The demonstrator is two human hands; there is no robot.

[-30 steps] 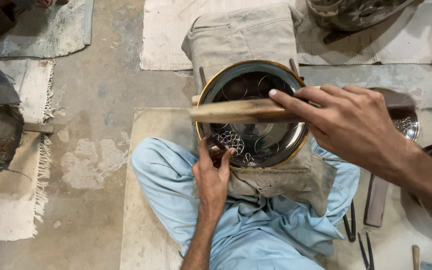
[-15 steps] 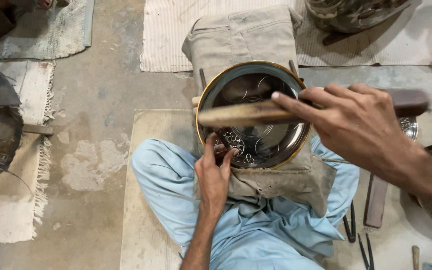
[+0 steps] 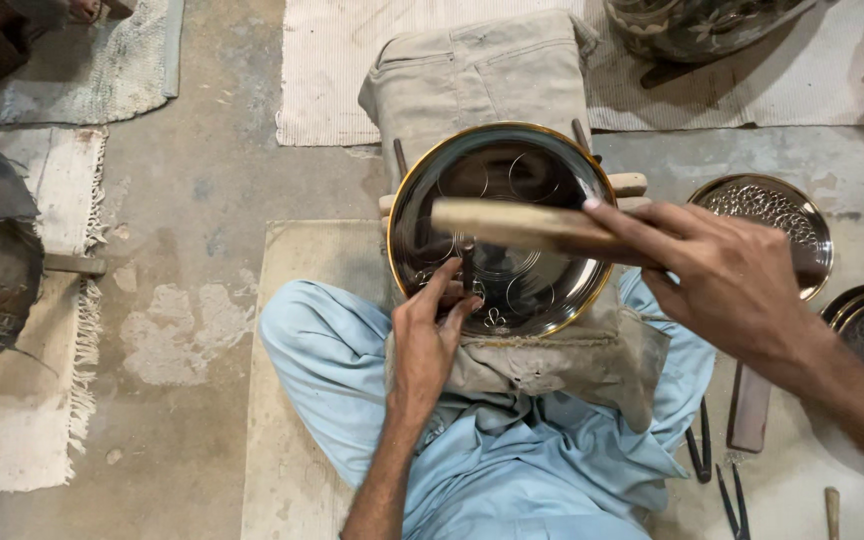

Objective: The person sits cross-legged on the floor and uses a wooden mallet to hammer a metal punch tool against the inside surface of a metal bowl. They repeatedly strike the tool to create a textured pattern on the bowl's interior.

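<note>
two hands are on the job. your left hand (image 3: pixel 430 335) pinches a thin punch (image 3: pixel 468 268), holding it upright with its tip on the plate (image 3: pixel 552 300). your right hand (image 3: pixel 727 280) is closed around a wooden mallet (image 3: pixel 512 222), held level above the plate. the plate is round, shiny and gold-rimmed, with circles marked on it; it rests tilted on a cloth-covered block (image 3: pixel 482 75) between your knees. just to the right, a patterned tray (image 3: pixel 767 205) lies on the floor, and pliers (image 3: pixel 700 450) lie by your leg.
</note>
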